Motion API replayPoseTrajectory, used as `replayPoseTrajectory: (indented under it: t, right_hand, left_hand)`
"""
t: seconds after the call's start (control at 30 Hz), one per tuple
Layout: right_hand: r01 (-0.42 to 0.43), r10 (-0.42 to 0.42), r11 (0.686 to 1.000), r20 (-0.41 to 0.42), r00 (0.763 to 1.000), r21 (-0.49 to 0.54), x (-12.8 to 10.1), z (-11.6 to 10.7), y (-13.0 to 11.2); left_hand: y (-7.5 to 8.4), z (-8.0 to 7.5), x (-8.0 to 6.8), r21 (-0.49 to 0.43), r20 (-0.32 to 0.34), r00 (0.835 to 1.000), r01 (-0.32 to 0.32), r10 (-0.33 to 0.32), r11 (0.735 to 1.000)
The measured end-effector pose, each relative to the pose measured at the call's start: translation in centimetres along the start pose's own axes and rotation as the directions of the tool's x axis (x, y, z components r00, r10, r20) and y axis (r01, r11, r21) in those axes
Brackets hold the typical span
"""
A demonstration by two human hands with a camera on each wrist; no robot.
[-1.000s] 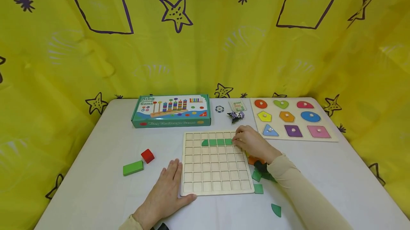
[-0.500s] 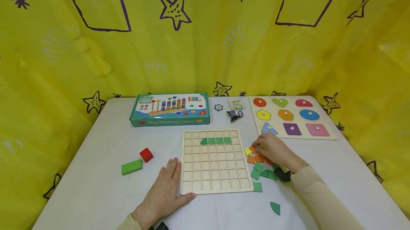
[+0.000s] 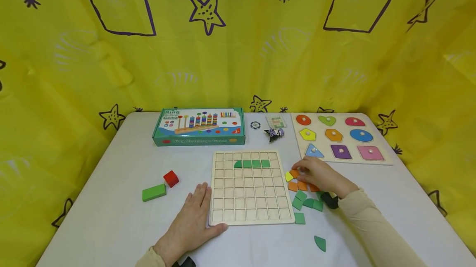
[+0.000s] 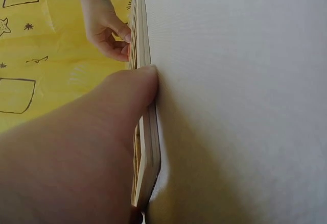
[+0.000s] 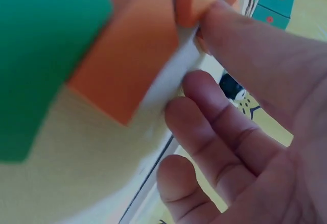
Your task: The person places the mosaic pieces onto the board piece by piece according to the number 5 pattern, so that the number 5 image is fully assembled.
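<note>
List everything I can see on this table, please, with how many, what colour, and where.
Grid board: one, pale wood, table centre.
Green tiles in grid: four, second row.
Loose green tiles: about five, right of board.
Orange tiles: a few, under right hand.
Yellow tile: one, beside them.
Game box: one, teal, far left.
Shape puzzle: one, multicoloured, far right.
Red block, green block: one each, left.
Left hand: rests on board's corner.
Right hand: touches orange tiles.

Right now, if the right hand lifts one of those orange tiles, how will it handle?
Orange tile looks thin, flat and rigid, so probably stiff and light. Lying flush on the table, it may need an edge pinch or a slide first. Flat faces: unlikely to roll. Right hand touches the pile.
</note>
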State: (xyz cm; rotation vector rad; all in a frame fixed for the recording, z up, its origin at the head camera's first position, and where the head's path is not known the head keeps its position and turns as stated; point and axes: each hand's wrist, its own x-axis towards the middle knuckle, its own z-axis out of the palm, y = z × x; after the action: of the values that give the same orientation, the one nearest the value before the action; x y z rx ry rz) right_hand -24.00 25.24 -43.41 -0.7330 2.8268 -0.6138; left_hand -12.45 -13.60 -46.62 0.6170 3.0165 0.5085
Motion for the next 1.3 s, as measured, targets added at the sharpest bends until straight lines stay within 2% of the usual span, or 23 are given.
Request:
replayPoseTrajectory:
  t: [0.27, 0.43, 0.53, 0.7, 0.93, 1.13, 1.3]
  right_hand:
    - [-0.032, 0.032, 0.999, -0.017, 0.999, -0.015, 0.2, 0.2, -0.1]
    - [-0.093, 0.096, 0.995, -0.062, 0.993, 0.047, 0.2, 0.1, -0.7]
    - [-0.098, 0.106, 0.991, -0.093, 0.99, 0.087, 0.4, -0.1, -1.4]
    - [-0.036, 0.049, 0.994, -0.122, 0.991, 0.107, 1.8, 0.3, -3.6]
    - [0.133, -0.122, 0.987, -0.115, 0.986, 0.091, 4.9, 2.0, -7.7]
    - [0.159, -0.151, 0.979, -0.076, 0.986, 0.126, 7.2, 3.5, -10.4]
    - [0.204, -0.201, 0.978, -0.057, 0.978, 0.045, 8.4, 4.5, -11.6]
  left_hand:
    - [0.1, -0.1, 0.0, 0.012, 0.001, 1.0, -0.002, 0.002, 1.0]
    - [0.1, -0.2, 0.0, 0.024, 0.008, 1.0, -0.003, 0.003, 1.0]
    - [0.1, -0.2, 0.0, 0.029, 0.008, 1.0, -0.006, 0.006, 1.0]
    - [0.1, -0.2, 0.0, 0.029, 0.004, 1.0, -0.009, 0.009, 1.0]
    - [0.1, -0.2, 0.0, 0.022, 0.011, 1.0, -0.003, 0.003, 1.0]
    - [0.1, -0.3, 0.0, 0.025, 0.015, 1.0, -0.002, 0.001, 1.0]
    - [0.1, -0.4, 0.0, 0.018, 0.018, 1.0, 0.0, -0.001, 1.0]
